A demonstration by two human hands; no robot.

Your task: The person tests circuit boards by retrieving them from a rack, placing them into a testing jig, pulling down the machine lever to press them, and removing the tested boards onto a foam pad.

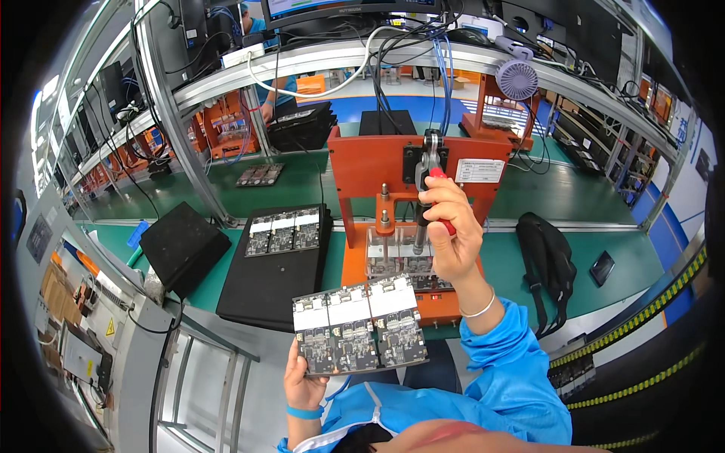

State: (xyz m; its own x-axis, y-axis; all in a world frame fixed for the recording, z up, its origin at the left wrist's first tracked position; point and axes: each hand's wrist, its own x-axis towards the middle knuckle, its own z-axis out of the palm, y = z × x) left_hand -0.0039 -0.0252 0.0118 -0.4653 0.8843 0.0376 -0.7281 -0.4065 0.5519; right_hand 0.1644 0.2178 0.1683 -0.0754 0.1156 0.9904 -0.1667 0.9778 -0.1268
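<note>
My left hand [303,383] holds a panel of three joined circuit boards [356,325] by its lower left corner, level in front of my chest. My right hand [451,226] is raised and closed around the red-tipped lever handle [438,175] of an orange press fixture [393,162]. Under the lever, the fixture's clear pressing block [387,257] sits over another board panel on the orange base [355,264].
A black foam tray [264,291] left of the fixture carries a three-board panel [283,232]. Another black tray [183,245] lies further left. A black bag [547,260] and a small dark device [602,267] rest on the green mat at right. A small fan [517,78] stands on the shelf behind.
</note>
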